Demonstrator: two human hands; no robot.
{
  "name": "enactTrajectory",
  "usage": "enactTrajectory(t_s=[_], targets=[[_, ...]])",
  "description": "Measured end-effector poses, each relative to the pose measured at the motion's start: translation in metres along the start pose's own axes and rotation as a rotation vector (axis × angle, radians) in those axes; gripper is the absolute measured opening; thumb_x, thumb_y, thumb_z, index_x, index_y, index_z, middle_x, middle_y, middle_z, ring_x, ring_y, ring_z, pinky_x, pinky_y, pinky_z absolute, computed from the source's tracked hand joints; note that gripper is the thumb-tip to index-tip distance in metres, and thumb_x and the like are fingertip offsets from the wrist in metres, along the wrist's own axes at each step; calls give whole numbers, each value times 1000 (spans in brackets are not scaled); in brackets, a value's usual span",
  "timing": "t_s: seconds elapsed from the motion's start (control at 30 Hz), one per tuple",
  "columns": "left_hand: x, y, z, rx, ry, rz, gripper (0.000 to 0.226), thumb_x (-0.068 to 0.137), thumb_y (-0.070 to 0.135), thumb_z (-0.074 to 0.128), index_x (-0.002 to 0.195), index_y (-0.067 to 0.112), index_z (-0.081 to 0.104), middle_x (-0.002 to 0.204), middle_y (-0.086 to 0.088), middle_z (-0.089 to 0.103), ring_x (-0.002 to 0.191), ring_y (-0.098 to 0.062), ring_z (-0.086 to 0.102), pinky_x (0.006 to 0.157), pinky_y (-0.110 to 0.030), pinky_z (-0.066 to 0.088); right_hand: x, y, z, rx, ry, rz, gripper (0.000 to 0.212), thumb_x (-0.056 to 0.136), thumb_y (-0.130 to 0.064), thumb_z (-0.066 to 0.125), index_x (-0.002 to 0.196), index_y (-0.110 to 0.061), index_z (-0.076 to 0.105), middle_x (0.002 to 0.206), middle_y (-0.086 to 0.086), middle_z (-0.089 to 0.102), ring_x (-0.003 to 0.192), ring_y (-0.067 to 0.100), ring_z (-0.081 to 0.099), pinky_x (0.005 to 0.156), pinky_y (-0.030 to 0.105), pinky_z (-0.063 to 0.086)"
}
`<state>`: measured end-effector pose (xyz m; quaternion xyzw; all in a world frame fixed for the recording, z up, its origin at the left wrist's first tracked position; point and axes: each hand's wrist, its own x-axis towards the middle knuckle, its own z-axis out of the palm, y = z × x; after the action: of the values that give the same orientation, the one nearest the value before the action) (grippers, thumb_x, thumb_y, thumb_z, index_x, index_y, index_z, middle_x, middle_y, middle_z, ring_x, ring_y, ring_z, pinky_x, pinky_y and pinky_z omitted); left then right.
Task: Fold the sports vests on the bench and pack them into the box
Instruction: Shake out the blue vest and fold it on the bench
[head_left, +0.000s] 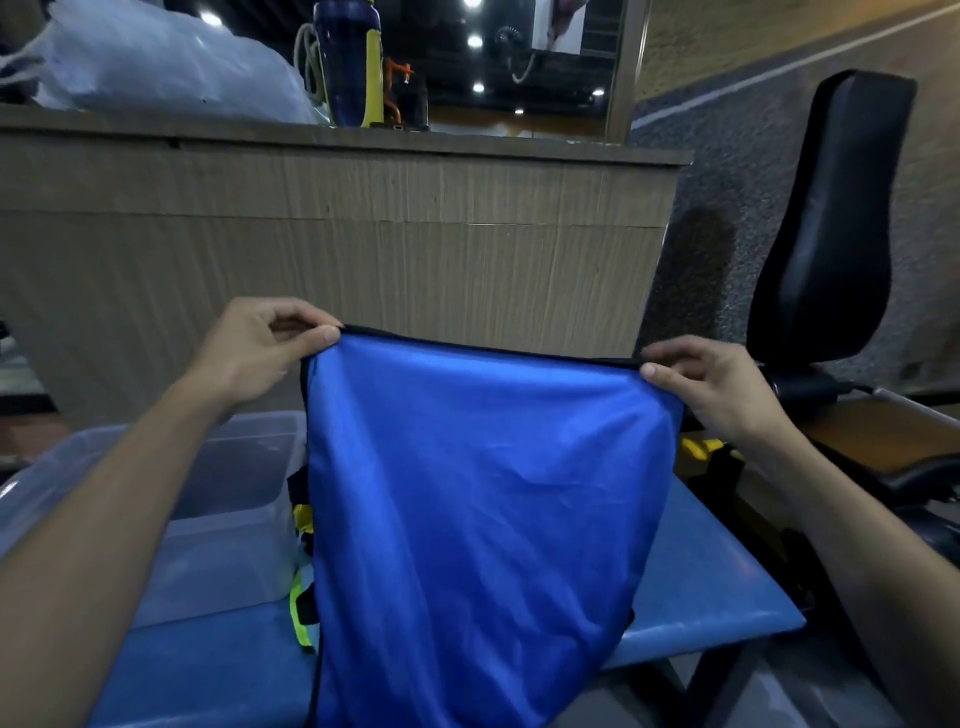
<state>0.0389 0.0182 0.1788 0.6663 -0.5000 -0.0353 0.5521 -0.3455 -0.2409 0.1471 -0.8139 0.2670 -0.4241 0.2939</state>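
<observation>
Both hands pinch the blue vest (483, 509) by its top edge, left hand (260, 348) and right hand (711, 384) at the corners, so it hangs flat above the bench (717, 587) for folding. Box (223, 519) waits left, looks empty.

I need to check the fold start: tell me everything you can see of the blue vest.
The blue vest is shiny, smooth fabric with dark edge trim. It hangs spread and upright above the bench, lightly creased. The left hand and right hand pinch its top corners. Its lower part runs out of view.
</observation>
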Motion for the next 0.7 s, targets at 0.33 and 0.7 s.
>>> enactTrajectory(t_s=[0.33, 0.7], targets=[[-7, 0, -17, 4, -121, -68, 20, 84, 9, 78, 101, 19, 78, 89, -2, 78, 83, -4, 71, 78, -11, 54, -8, -24, -4, 71, -120, -9, 31, 88, -32, 69, 77, -4, 70, 67, 3, 69, 62, 2, 57, 58, 15, 44], [-10, 18, -32, 303, -220, -27, 7, 91, 19, 74, 97, 20, 79, 93, 2, 77, 90, -12, 72, 85, -32, 58, -13, -21, -20, 271, -310, 254, 63, 49, -63, 94, 81, -12, 77, 82, 12, 71, 78, 19, 65, 71, 30, 57]])
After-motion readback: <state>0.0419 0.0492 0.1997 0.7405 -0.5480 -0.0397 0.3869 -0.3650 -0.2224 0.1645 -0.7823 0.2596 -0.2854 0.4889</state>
